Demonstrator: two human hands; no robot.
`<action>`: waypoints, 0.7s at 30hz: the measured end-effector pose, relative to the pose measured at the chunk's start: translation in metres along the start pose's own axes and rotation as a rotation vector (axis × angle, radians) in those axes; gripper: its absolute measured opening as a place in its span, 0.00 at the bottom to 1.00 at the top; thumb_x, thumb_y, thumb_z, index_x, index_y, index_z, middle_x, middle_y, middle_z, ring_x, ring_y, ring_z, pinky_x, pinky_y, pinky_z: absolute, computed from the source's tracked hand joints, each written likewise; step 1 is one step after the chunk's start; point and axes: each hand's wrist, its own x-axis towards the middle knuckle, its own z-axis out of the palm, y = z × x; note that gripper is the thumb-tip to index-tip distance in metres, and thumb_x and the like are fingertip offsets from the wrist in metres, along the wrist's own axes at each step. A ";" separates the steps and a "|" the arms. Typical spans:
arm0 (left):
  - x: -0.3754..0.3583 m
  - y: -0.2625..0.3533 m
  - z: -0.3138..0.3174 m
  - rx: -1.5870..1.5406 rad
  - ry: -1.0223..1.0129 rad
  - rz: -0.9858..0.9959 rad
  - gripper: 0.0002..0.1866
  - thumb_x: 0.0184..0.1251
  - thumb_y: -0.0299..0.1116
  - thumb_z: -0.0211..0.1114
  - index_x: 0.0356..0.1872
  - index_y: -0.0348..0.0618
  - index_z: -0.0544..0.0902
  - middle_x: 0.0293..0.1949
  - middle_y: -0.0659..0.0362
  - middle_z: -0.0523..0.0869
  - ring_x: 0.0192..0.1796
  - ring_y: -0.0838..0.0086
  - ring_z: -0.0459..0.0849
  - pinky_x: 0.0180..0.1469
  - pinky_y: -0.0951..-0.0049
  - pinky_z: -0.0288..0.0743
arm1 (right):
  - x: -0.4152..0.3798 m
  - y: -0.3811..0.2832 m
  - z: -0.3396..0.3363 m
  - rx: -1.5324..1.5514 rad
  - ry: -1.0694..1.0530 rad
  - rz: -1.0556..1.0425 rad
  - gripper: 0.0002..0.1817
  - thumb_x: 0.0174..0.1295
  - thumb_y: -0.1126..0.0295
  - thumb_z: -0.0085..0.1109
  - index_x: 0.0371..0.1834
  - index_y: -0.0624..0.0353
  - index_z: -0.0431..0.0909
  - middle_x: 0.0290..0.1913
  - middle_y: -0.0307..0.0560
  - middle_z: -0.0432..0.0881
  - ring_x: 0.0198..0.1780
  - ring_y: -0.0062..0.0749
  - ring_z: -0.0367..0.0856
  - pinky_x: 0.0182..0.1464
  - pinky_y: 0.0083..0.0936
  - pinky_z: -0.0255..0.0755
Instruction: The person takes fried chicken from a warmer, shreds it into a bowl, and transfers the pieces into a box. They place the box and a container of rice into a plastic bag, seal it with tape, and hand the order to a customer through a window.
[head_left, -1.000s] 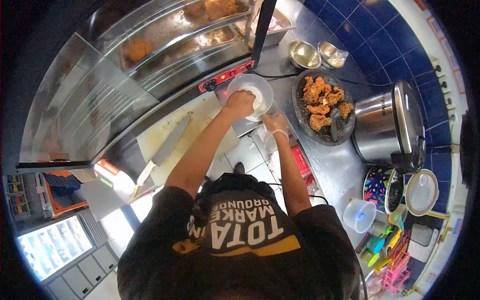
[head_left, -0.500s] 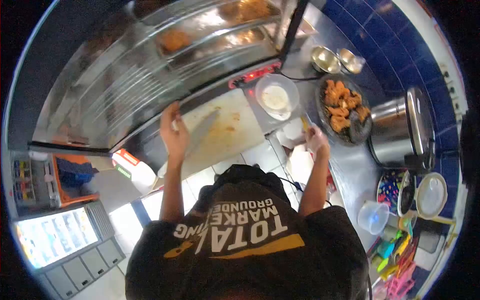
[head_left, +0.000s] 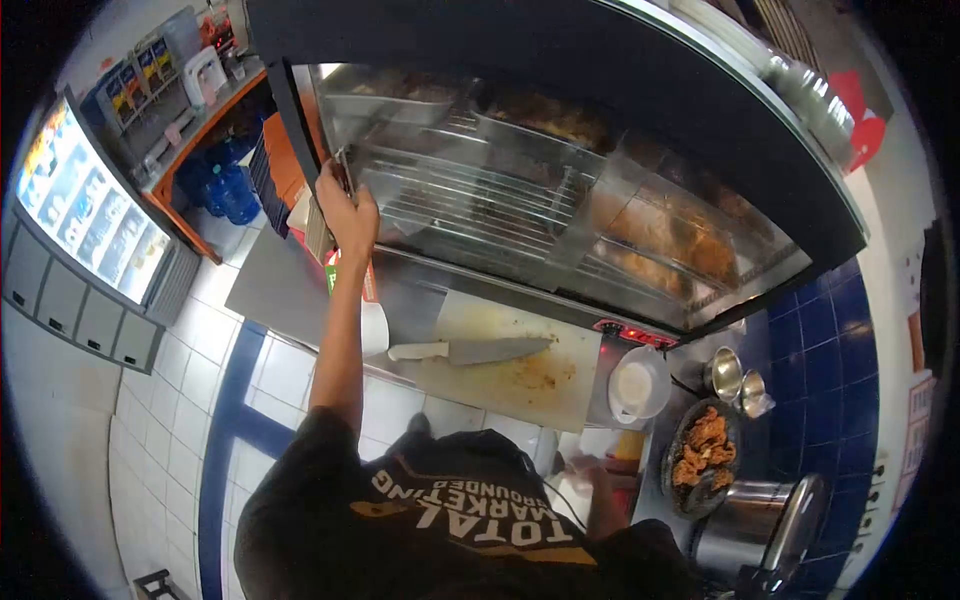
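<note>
My left hand (head_left: 350, 208) is raised at the left end of the glass display warmer (head_left: 500, 272), its fingers closed round the handle (head_left: 346, 170) at the door's edge. Low in the view, my right hand (head_left: 598, 478) is blurred and dim beside a white item; its fingers cannot be made out. Between my arms a knife (head_left: 500, 349) with a white handle lies on the stained cutting board (head_left: 480, 388). Right of the board stands a translucent container (head_left: 640, 384) with white contents.
Fried pieces (head_left: 706, 446) fill a dark stone bowl (head_left: 668, 480). A large metal pot (head_left: 742, 530) and small metal bowls (head_left: 724, 372) stand at the right. A lit drinks fridge (head_left: 85, 210) and blue water bottles (head_left: 232, 195) are at the left.
The view has swung left. My left hand has gone from above the board to the warmer's door handle. My right hand now appears lower, beside my body.
</note>
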 end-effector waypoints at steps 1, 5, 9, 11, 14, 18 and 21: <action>0.004 -0.009 0.002 0.006 0.028 -0.032 0.27 0.55 0.24 0.59 0.60 0.30 0.70 0.54 0.43 0.76 0.57 0.51 0.74 0.62 0.60 0.65 | 0.013 -0.001 -0.004 -0.047 -0.045 -0.088 0.19 0.56 0.50 0.59 0.40 0.53 0.75 0.40 0.52 0.82 0.43 0.45 0.82 0.47 0.40 0.75; 0.003 -0.010 0.013 -0.123 -0.005 -0.123 0.24 0.56 0.24 0.62 0.56 0.30 0.74 0.48 0.46 0.80 0.53 0.53 0.77 0.59 0.62 0.67 | 0.073 0.016 0.014 0.084 -0.009 -0.223 0.21 0.59 0.46 0.56 0.33 0.55 0.79 0.31 0.51 0.82 0.33 0.42 0.81 0.39 0.39 0.75; -0.017 0.020 0.016 -0.175 -0.118 -0.095 0.26 0.55 0.24 0.62 0.58 0.30 0.72 0.48 0.45 0.79 0.52 0.52 0.78 0.57 0.61 0.69 | 0.035 -0.043 -0.077 0.320 -0.103 -0.016 0.26 0.61 0.43 0.54 0.27 0.56 0.83 0.24 0.47 0.83 0.24 0.36 0.80 0.34 0.38 0.75; -0.027 0.039 0.017 -0.155 -0.146 -0.044 0.26 0.55 0.24 0.62 0.58 0.30 0.72 0.48 0.44 0.78 0.52 0.52 0.77 0.57 0.61 0.69 | 0.024 -0.064 -0.103 0.521 -0.268 0.174 0.26 0.61 0.43 0.54 0.27 0.57 0.83 0.24 0.47 0.83 0.24 0.36 0.80 0.34 0.38 0.75; -0.042 0.065 0.022 -0.087 -0.169 0.042 0.28 0.54 0.26 0.62 0.59 0.29 0.71 0.47 0.42 0.76 0.51 0.50 0.76 0.57 0.59 0.69 | 0.012 -0.107 -0.141 0.690 -0.417 0.306 0.26 0.61 0.44 0.54 0.27 0.57 0.83 0.24 0.46 0.83 0.24 0.36 0.79 0.34 0.37 0.74; -0.068 0.103 0.027 -0.154 -0.325 0.103 0.30 0.54 0.28 0.61 0.60 0.26 0.69 0.49 0.39 0.73 0.52 0.48 0.75 0.54 0.56 0.70 | -0.002 -0.166 -0.235 0.477 -0.342 0.187 0.25 0.63 0.45 0.52 0.27 0.58 0.82 0.23 0.44 0.83 0.23 0.36 0.79 0.33 0.36 0.74; -0.083 0.128 0.039 -0.216 -0.406 0.085 0.31 0.55 0.29 0.61 0.61 0.25 0.68 0.49 0.39 0.72 0.52 0.47 0.75 0.53 0.56 0.72 | -0.034 -0.213 -0.350 0.331 0.096 -0.014 0.21 0.63 0.51 0.52 0.33 0.60 0.82 0.26 0.50 0.83 0.28 0.41 0.81 0.36 0.37 0.73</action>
